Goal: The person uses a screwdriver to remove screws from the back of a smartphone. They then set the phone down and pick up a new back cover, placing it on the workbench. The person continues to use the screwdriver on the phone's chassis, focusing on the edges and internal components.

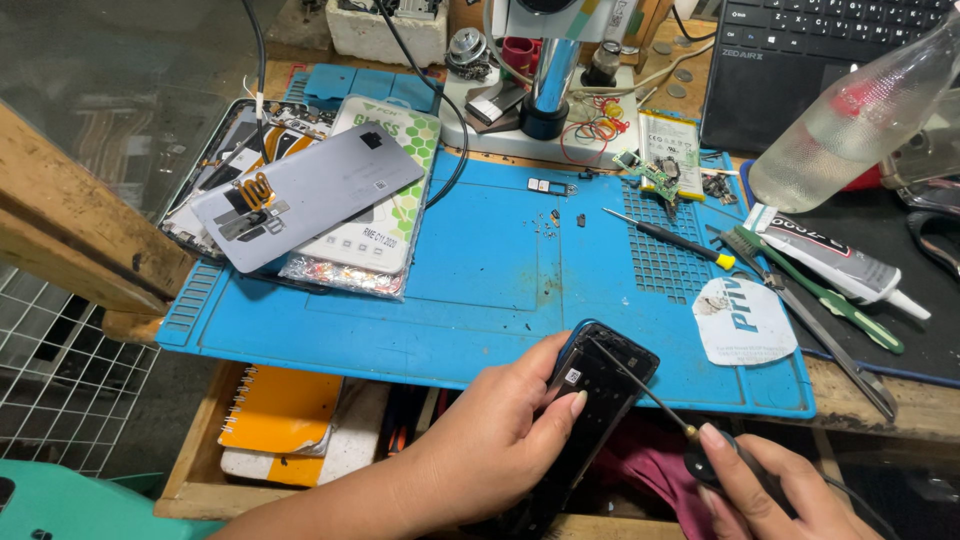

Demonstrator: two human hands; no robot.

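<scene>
While the left hand (490, 440) is pinching an opened black phone (597, 390) by its long edges at the worktop's near edge, the right hand (770, 490) is closing around a thin screwdriver (640, 385) touching its upper end. It is looking light, stiff, fragile; the blue mat (480, 270) beyond is offering open room.

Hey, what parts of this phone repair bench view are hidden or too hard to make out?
All in the head view:
- Lower end of the black opened phone: hidden behind the left hand.
- Black screwdriver handle: mostly covered by the right hand, itself cut by the bottom edge.
- Tiny screws on the blue silicone mat: too small to count.
- Clear plastic bottle: cut by the right edge.
</scene>
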